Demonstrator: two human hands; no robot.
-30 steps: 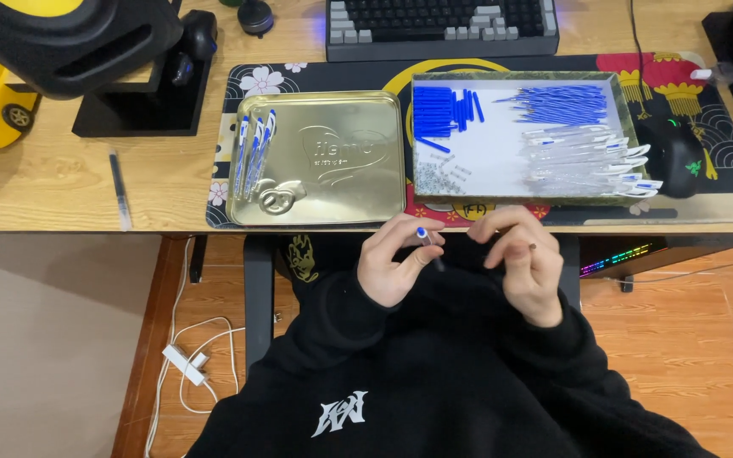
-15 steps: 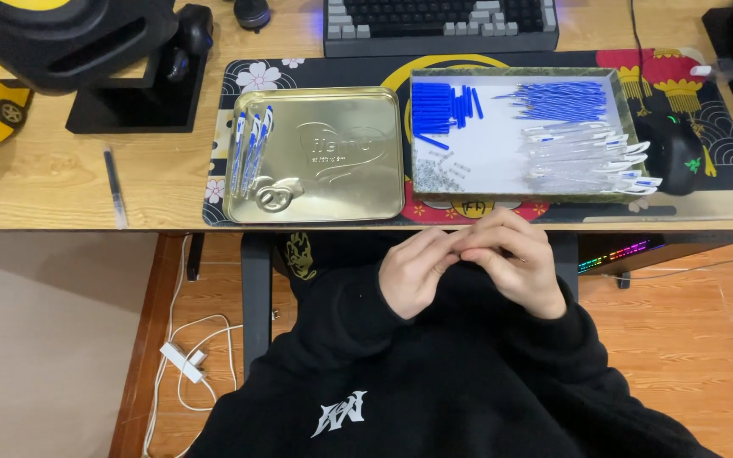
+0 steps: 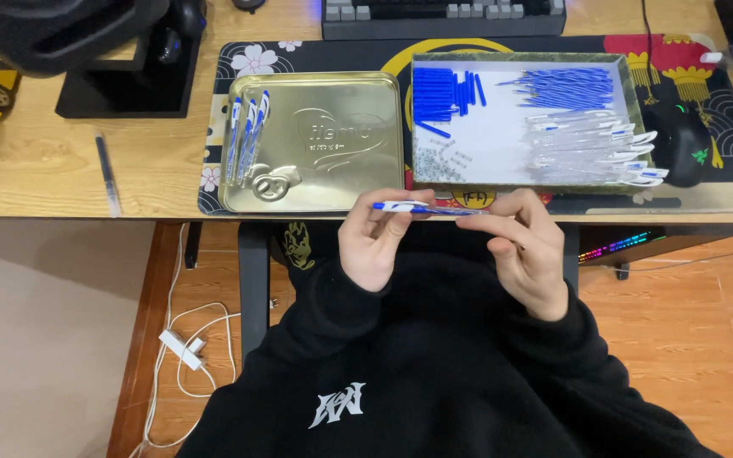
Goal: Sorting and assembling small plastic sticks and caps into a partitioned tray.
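Both hands are pinching a blue-and-white pen [image 3: 422, 207], left hand [image 3: 375, 242] at nine o'clock, right hand [image 3: 523, 250] at three. Bunched together half a second ago, they are now drawing apart, so the pen seems assembled, below the gold tin lid [image 3: 316, 140].

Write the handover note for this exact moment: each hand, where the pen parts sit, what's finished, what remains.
Left hand and right hand together hold one blue-and-white pen level at the desk edge, above the lap.
Done: a few assembled pens lie at the left edge of the gold tin lid.
Left: the white-lined tray holds blue caps, blue refills, clear barrels and small springs.
One more pen lies apart on the bare desk, far left.
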